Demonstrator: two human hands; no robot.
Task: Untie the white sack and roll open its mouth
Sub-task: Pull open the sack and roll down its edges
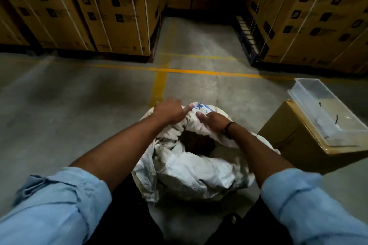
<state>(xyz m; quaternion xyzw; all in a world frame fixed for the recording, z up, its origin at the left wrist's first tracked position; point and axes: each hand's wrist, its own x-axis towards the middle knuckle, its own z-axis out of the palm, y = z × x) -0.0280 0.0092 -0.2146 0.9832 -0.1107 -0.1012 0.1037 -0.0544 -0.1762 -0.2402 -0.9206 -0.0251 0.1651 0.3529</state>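
White sack, on floor under fingers, mouth untied, dark opening showing: left hand and right hand fingers pinch far rim; rolling stage; next likely folding rim outward.

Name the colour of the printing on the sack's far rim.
Blue, on the white sack, best seen in the head view.

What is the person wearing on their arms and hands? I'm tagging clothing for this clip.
Both arms have light blue shirt sleeves rolled up to about the elbow, leaving the forearms bare. The left hand is bare, with no glove. The right hand is also bare, with a thin dark wristband at the wrist.
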